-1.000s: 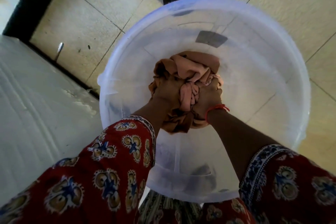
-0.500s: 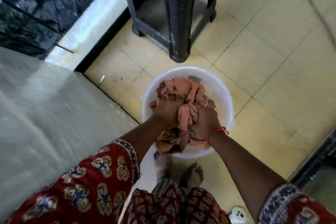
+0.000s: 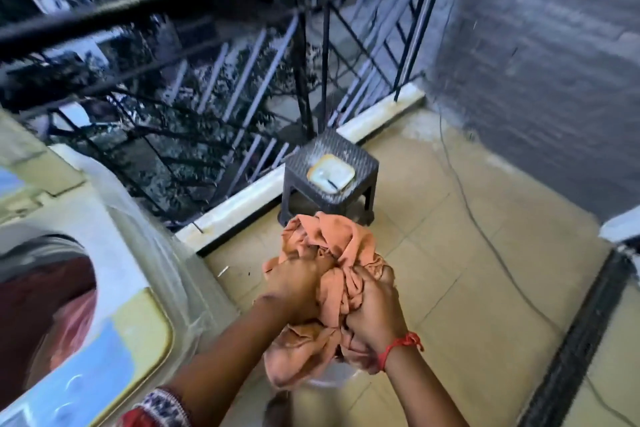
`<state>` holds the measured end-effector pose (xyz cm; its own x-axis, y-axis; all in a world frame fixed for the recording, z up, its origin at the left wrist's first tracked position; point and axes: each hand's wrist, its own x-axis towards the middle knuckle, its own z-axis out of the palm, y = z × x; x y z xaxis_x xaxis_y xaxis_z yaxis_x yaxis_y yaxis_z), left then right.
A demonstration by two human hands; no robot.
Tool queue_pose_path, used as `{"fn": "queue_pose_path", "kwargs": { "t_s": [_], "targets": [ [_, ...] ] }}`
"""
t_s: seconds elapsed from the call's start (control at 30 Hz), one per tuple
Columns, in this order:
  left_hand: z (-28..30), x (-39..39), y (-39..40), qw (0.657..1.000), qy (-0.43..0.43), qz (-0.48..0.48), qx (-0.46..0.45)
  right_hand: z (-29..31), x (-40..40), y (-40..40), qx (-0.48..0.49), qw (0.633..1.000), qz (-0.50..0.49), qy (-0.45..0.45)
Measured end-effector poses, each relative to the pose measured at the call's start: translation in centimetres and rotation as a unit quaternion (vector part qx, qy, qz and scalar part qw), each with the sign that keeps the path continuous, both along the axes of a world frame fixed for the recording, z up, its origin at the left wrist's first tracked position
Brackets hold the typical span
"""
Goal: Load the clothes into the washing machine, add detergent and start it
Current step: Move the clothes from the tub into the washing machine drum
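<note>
As we look down from head height, our left hand and right hand both grip one bunched peach-orange cloth, fingers curled tight into its folds, holding it in the air above the tiled balcony floor. A white bucket shows only a sliver of rim beneath the cloth; we cannot tell what is inside. At the left edge stands the washing machine, its top opening holding dark red and pink fabric. Beyond the cloth, a dark woven stool carries a small dish.
</note>
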<state>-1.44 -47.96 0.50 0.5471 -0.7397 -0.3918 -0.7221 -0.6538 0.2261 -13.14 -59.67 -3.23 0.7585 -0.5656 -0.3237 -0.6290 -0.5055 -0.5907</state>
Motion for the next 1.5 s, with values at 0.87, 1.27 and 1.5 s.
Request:
{"fn": "queue_pose_path", "kwargs": {
  "t_s": [0.87, 1.27, 1.5],
  "targets": [
    [34.0, 2.0, 31.9, 0.864, -0.392, 0.29, -0.126, 35.2, 13.8, 25.5, -0.139, 0.855, 0.353, -0.353],
    [32.2, 5.9, 52.6, 0.837, -0.39, 0.378, -0.06, 32.1, 22.4, 46.6, -0.048, 0.807, 0.472, -0.351],
    [23.5, 9.2, 56.6, 0.869, -0.3, 0.391, -0.036, 22.6, 25.7, 50.5, -0.049, 0.83, 0.503, -0.237]
  ]
}}
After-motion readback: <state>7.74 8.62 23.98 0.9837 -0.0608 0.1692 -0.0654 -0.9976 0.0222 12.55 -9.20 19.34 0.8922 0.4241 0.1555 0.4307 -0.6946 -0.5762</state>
